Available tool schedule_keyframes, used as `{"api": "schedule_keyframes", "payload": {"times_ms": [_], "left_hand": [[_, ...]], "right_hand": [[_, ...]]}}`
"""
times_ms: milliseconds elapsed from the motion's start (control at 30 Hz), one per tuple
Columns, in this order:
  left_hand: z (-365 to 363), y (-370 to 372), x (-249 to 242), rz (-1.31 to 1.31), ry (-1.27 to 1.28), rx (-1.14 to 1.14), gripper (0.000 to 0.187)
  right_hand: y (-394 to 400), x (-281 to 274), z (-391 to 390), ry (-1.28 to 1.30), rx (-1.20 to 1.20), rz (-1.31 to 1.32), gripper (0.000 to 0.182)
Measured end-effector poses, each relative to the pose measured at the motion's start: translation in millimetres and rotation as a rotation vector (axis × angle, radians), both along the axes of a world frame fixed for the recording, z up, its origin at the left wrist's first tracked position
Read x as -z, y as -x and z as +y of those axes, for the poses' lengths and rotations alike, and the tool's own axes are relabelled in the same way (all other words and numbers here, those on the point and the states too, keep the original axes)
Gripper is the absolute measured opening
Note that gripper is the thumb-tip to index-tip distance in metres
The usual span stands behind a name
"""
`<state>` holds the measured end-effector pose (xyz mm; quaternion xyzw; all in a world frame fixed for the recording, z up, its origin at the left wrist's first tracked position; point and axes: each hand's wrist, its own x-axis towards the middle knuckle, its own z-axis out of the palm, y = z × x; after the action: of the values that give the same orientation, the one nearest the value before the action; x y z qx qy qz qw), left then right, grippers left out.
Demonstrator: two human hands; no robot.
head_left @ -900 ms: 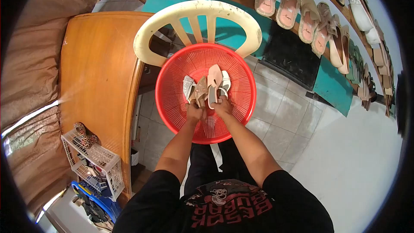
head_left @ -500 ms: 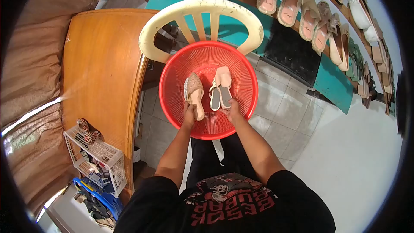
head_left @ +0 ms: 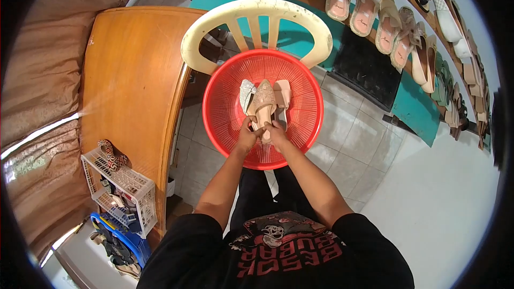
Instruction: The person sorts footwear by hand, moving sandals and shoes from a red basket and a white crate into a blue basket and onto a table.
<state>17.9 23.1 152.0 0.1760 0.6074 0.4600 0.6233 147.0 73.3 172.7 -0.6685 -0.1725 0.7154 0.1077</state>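
A tan slide sandal (head_left: pixel 264 99) with a beaded-looking pointed upper is in the middle of the red plastic basket (head_left: pixel 317 118), toe pointing away from me. My left hand (head_left: pixel 248 136) is closed at the left side of its heel. From the other side, my right hand (head_left: pixel 277 135) grips the same heel, fingers close to those of the left. Partly behind the tan slide, a silvery sandal (head_left: pixel 247 92) shows on the left. To the right, a pale pink sandal (head_left: pixel 283 92) with a grey insole is half covered by the tan one and my right hand.
Behind the basket rises a cream plastic chair's back (head_left: pixel 257 6). Shelves of sandals (head_left: pixel 364 8) stand at the upper right over a teal board (head_left: pixel 415 107). A wooden panel (head_left: pixel 134 75) fills the left, with a white plastic rack (head_left: pixel 120 179) in front.
The tan slide has moved right, over the pink sandal. My right hand has shifted left from the sandals on the right onto the tan slide's heel. The silvery sandal shows more.
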Motion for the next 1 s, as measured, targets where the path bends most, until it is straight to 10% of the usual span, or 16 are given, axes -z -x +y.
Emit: {"api": "schedule_keyframes", "payload": {"times_ms": [167,533,667,867,933,1000], "left_hand": [[-15,-1,32,0.243,-0.078,0.004,0.028],[-45,15,65,0.719,-0.121,-0.071,0.039],[-15,21,4,0.223,0.201,0.036,0.042],[-23,11,70,0.159,0.177,0.098,0.056],[-11,21,85,0.683,0.199,0.591,0.072],[-5,27,52,0.574,0.352,0.766,0.088]], "right_hand": [[-10,84,-12,-0.185,-0.121,-0.078,0.026],[-52,66,-29,-0.247,0.125,-0.126,0.024],[-47,37,-15,-0.113,0.025,0.09,0.036],[-42,15,0,0.007,-0.171,0.073,0.059],[-38,20,1,-0.005,-0.231,0.102,0.058],[-41,27,-4,-0.021,-0.353,0.103,0.053]]}}
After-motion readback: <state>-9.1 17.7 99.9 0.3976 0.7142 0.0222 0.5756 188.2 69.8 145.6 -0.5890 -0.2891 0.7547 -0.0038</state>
